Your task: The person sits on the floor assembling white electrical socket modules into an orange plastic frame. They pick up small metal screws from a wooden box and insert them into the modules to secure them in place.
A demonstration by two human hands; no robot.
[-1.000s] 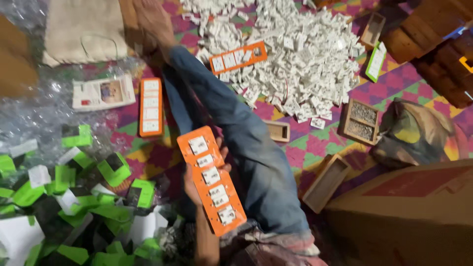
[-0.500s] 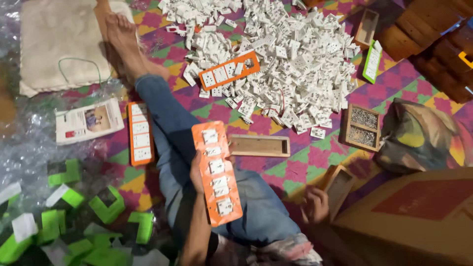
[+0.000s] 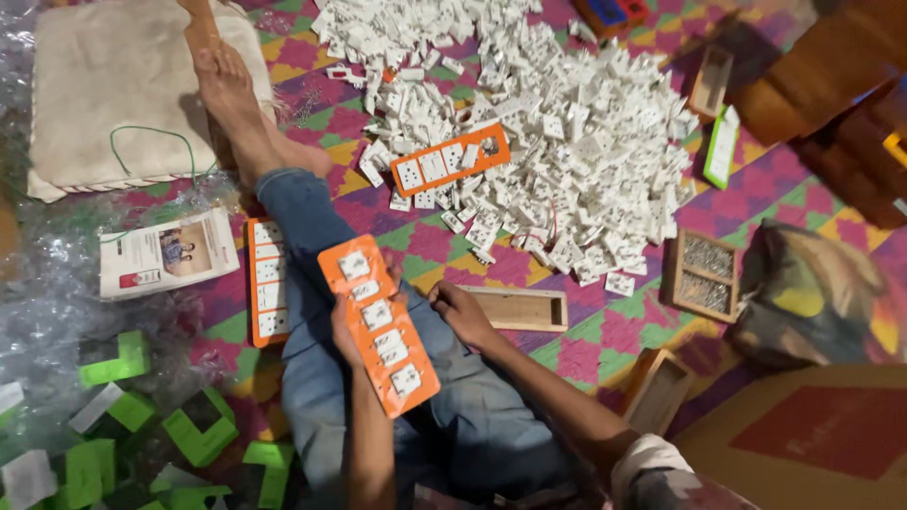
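Observation:
My left hand (image 3: 346,332) grips a long orange panel (image 3: 380,328) set with several white socket modules, tilted over my jeans-clad leg (image 3: 312,227). My right hand (image 3: 463,314) rests on my thigh just right of the panel, fingers loosely apart near its edge and holding nothing. A shallow wooden case (image 3: 521,309) lies right beside that hand. Another fitted orange panel (image 3: 267,281) lies on the mat left of my leg. A third orange panel (image 3: 452,159) sits on the big heap of white modules (image 3: 586,142).
A wooden tray of screws (image 3: 704,274) and an open wooden case (image 3: 657,389) lie at the right, by a cardboard box (image 3: 812,434) and a bag (image 3: 822,293). Green-and-white pieces (image 3: 123,416) scatter at lower left on plastic wrap. A booklet (image 3: 168,253) and cushion (image 3: 113,94) lie left.
My right hand has come left from the open wooden case to my thigh beside the held panel. The view has shifted, bringing the panel closer to centre.

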